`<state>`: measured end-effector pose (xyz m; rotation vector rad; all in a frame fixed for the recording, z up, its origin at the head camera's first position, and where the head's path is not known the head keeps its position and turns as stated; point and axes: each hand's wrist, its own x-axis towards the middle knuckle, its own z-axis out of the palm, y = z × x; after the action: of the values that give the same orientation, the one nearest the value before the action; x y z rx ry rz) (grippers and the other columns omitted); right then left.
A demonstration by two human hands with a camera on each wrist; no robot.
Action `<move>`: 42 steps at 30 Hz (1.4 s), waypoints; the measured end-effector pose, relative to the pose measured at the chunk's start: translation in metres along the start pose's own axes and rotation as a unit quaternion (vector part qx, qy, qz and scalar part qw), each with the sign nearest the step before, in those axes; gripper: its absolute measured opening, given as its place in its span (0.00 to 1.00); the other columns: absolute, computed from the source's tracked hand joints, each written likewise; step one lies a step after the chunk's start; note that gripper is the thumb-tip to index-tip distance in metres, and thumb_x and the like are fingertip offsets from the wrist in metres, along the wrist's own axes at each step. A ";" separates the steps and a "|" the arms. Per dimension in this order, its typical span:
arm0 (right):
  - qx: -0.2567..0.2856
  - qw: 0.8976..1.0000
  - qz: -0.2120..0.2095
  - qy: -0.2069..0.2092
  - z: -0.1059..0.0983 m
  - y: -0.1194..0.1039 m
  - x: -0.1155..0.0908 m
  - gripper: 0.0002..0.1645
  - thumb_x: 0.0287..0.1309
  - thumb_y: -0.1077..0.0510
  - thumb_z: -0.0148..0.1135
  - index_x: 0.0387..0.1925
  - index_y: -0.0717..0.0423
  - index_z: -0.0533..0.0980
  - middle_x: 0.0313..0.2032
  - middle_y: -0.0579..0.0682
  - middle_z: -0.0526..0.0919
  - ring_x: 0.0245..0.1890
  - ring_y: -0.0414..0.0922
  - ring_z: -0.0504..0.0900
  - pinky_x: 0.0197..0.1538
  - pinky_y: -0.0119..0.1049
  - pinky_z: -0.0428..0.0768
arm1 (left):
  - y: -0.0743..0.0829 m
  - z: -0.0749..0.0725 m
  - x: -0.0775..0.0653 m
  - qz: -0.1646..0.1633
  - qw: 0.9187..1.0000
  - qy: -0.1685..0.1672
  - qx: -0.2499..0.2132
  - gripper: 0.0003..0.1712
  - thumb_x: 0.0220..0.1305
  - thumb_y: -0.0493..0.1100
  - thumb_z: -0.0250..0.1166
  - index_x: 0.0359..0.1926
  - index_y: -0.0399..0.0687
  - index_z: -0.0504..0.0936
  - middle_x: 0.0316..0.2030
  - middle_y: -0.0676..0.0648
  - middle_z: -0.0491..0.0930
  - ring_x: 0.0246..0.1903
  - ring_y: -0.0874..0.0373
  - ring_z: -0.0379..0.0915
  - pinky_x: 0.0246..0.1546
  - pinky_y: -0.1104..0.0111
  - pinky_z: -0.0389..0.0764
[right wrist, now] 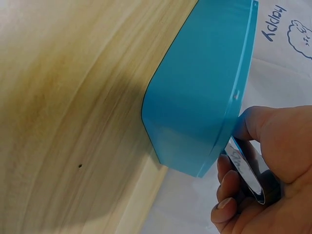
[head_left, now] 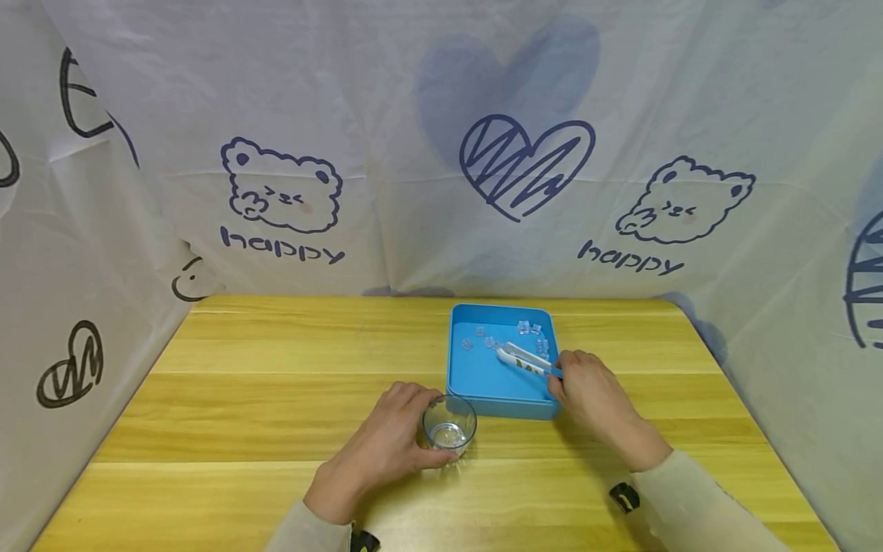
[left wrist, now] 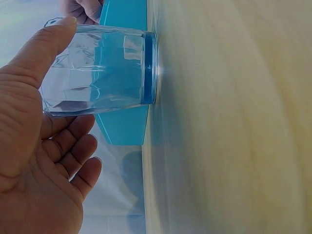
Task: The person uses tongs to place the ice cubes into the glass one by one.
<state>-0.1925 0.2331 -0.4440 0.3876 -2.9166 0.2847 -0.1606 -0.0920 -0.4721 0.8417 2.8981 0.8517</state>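
Observation:
My left hand (head_left: 386, 441) grips a clear drinking glass (head_left: 448, 431), thumb on the near side and fingers around the far side. The glass stands upright on the table, and a clear squarish shape (left wrist: 132, 47) shows near its base. In my right hand (head_left: 595, 392) is a pair of tongs (head_left: 527, 358), with white arms and a blue part near the fingers. Their tips reach into a shallow blue box (head_left: 500, 389), close to several small clear cubes (head_left: 490, 342). In the right wrist view, thumb and fingers pinch the shiny bent end of the tongs (right wrist: 253, 170).
More clear cubes (head_left: 523, 327) lie toward the box's back right corner. The glass stands just off the box's front left corner. The wooden table (head_left: 276, 368) meets a white printed cloth (head_left: 400, 153) at the back, and cloth also hangs at both sides.

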 end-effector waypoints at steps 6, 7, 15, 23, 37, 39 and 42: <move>-0.003 1.000 -0.009 0.015 0.001 0.000 0.001 0.12 0.66 0.60 0.65 0.37 0.70 0.78 0.30 0.57 0.79 0.32 0.51 0.76 0.39 0.47 0.86 | 0.000 0.000 0.000 0.000 1.000 0.001 0.000 0.50 0.51 0.64 0.82 0.68 0.42 0.77 0.59 0.45 0.80 0.61 0.48 0.71 0.70 0.49 0.74; -0.002 1.000 -0.011 0.017 0.001 0.000 0.001 0.12 0.66 0.60 0.65 0.37 0.70 0.78 0.30 0.57 0.79 0.31 0.51 0.76 0.39 0.47 0.86 | 0.000 0.000 0.000 0.000 1.000 0.001 0.000 0.50 0.51 0.64 0.82 0.68 0.42 0.77 0.59 0.45 0.80 0.61 0.48 0.71 0.70 0.49 0.74; -0.001 1.000 -0.018 0.021 -0.001 -0.001 0.000 0.12 0.66 0.61 0.65 0.38 0.70 0.78 0.30 0.57 0.79 0.32 0.51 0.77 0.39 0.48 0.86 | 0.000 -0.001 0.001 0.001 1.000 0.002 -0.001 0.50 0.51 0.64 0.82 0.68 0.42 0.77 0.59 0.45 0.80 0.61 0.49 0.71 0.69 0.50 0.74; -0.009 1.000 -0.015 0.015 0.000 -0.001 0.002 0.13 0.67 0.60 0.66 0.38 0.70 0.78 0.29 0.56 0.78 0.31 0.50 0.75 0.38 0.46 0.85 | 0.000 -0.001 0.001 0.002 1.000 0.003 -0.002 0.50 0.51 0.64 0.82 0.68 0.42 0.77 0.59 0.45 0.80 0.61 0.49 0.71 0.69 0.50 0.74; -0.011 1.000 -0.018 0.019 0.002 -0.002 0.002 0.13 0.68 0.60 0.65 0.38 0.70 0.77 0.28 0.55 0.77 0.30 0.50 0.74 0.36 0.44 0.82 | -0.001 0.000 0.001 0.002 1.000 0.001 -0.004 0.49 0.52 0.63 0.82 0.68 0.42 0.77 0.59 0.45 0.80 0.60 0.49 0.71 0.69 0.50 0.75; -0.013 1.000 -0.019 0.021 0.002 -0.002 0.001 0.13 0.68 0.60 0.65 0.38 0.70 0.77 0.28 0.55 0.76 0.30 0.50 0.74 0.36 0.44 0.82 | -0.001 0.000 0.001 0.002 1.000 0.001 -0.003 0.50 0.52 0.64 0.82 0.68 0.42 0.77 0.59 0.45 0.80 0.61 0.49 0.71 0.69 0.50 0.75; -0.012 1.000 -0.019 0.022 0.002 -0.002 0.000 0.13 0.68 0.60 0.65 0.37 0.70 0.77 0.27 0.55 0.76 0.30 0.50 0.73 0.35 0.43 0.81 | 0.000 0.000 0.000 0.002 1.000 0.000 -0.004 0.50 0.52 0.64 0.82 0.68 0.42 0.77 0.59 0.45 0.80 0.60 0.49 0.71 0.69 0.50 0.75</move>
<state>-0.1923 0.2310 -0.4456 0.4265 -2.8641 0.2506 -0.1609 -0.0922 -0.4721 0.8465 2.8929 0.8619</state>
